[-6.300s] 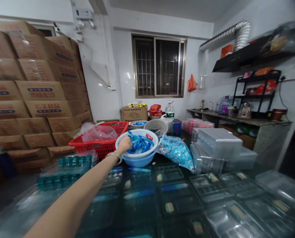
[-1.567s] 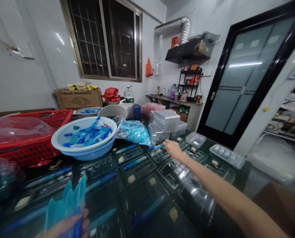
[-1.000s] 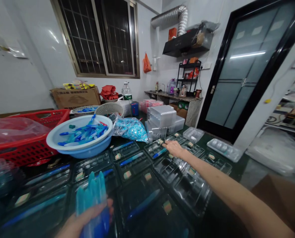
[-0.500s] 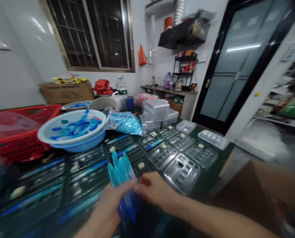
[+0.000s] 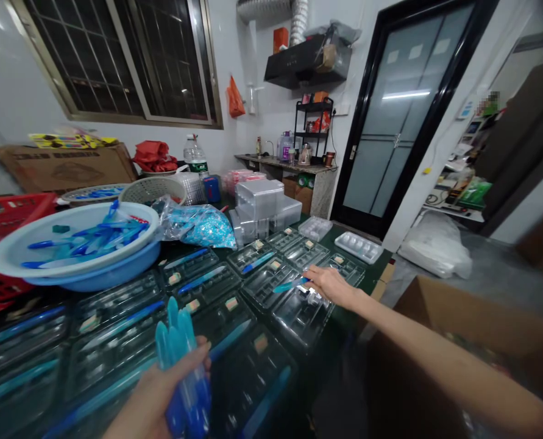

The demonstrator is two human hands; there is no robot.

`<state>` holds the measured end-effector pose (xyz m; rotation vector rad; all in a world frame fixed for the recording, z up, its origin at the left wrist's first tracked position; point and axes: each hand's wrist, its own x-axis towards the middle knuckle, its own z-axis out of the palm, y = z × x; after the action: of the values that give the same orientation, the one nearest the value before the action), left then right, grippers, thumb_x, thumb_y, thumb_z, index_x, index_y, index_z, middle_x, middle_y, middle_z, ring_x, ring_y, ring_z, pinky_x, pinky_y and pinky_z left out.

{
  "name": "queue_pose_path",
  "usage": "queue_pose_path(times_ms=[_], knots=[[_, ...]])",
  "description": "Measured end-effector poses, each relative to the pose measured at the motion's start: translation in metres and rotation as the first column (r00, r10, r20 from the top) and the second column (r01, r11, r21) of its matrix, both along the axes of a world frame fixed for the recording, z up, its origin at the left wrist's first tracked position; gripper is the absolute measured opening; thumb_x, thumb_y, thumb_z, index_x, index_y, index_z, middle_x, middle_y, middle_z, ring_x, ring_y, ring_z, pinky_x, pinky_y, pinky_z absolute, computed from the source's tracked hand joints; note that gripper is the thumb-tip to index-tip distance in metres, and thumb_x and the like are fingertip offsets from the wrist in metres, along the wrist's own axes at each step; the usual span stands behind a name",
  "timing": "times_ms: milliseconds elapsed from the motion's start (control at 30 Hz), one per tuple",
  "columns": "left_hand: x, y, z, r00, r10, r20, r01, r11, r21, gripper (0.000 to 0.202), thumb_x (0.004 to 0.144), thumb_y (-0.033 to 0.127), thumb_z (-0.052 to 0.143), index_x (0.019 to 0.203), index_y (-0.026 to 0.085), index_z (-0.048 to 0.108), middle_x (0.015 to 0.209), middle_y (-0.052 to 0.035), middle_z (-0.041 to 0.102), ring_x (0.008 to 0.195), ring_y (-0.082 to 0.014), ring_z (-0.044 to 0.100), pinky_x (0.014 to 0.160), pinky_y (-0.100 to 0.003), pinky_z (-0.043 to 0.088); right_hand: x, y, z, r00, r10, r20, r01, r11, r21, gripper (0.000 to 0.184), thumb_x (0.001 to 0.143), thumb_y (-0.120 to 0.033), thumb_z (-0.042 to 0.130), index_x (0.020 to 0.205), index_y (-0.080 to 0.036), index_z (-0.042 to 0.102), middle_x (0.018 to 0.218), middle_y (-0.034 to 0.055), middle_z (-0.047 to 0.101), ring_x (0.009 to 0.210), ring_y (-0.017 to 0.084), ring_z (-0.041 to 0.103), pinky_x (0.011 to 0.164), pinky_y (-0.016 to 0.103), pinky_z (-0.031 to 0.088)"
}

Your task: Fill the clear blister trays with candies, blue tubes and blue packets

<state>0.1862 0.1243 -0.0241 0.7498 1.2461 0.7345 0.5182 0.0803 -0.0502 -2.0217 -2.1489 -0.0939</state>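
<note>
The two hands that came together over the bunch a moment ago have parted. The right hand [image 5: 330, 285] has gone back out to the right, over a clear plastic tray [image 5: 301, 317], and now pinches a single blue plastic stick [image 5: 290, 285]. The left hand [image 5: 175, 384] has dropped to the near edge of the view, gripping the bunch of blue plastic sticks [image 5: 182, 372] on its own, tips up. Since the earlier views, the whole scene has swung left: the blue plastic basin [image 5: 92, 280] has slid to the left edge, and an open cardboard box [image 5: 417, 366] has come fully into view at near right.
</note>
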Motion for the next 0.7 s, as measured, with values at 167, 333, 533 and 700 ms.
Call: queue_pose_path(times_ms=[167,333,533,700], knots=[[-0.011,0.0,-0.001,1.0,0.011,-0.029,-0.011,1.0,0.009,0.041,0.055,0.016,0.076,0.093,0.018,0.062,0.077,-0.0059,0.066,0.064,-0.0204,0.062,0.056,-0.032,0.053,0.019,0.036,-0.004,0.99,0.073,0.12,-0.061,0.993,-0.102,0.015,0.087,-0.019,0.043,0.094,-0.015,0.056,0.096,0.0095,0.054,0.081,0.017,0.053,0.065,0.023,0.036],[-0.004,-0.004,0.002,1.0,0.025,0.007,-0.025,1.0,-0.011,0.043,0.054,0.015,0.077,0.093,0.017,0.061,0.07,-0.0043,0.066,0.063,-0.018,0.061,0.058,-0.028,0.052,0.013,0.053,-0.001,0.985,0.106,0.133,-0.084,0.984,-0.16,0.013,0.085,-0.016,0.046,0.091,-0.013,0.058,0.094,0.0107,0.054,0.081,0.017,0.055,0.066,0.023,0.038],[0.016,-0.02,0.01,0.99,-0.132,0.045,0.13,0.991,0.032,0.035,0.055,0.019,0.076,0.087,0.011,0.062,0.057,-0.0038,0.063,0.052,-0.014,0.058,0.052,-0.024,0.048,-0.036,0.03,0.016,0.997,0.063,-0.039,-0.064,0.997,-0.036,0.022,0.089,-0.02,0.039,0.106,-0.012,0.051,0.094,0.0105,0.057,0.082,0.018,0.056,0.067,0.024,0.041],[0.035,-0.034,0.018,0.95,-0.311,0.029,0.306,0.945,0.119,0.025,0.052,0.024,0.077,0.071,0.012,0.065,0.056,-0.0031,0.063,0.051,-0.0147,0.056,0.05,-0.025,0.044,-0.118,-0.01,0.033,0.687,0.044,-0.725,-0.185,0.976,-0.116,0.034,0.089,-0.044,0.034,0.087,-0.016,0.053,0.065,-0.0012,0.055,0.049,0.008,0.051,0.043,0.017,0.038]])
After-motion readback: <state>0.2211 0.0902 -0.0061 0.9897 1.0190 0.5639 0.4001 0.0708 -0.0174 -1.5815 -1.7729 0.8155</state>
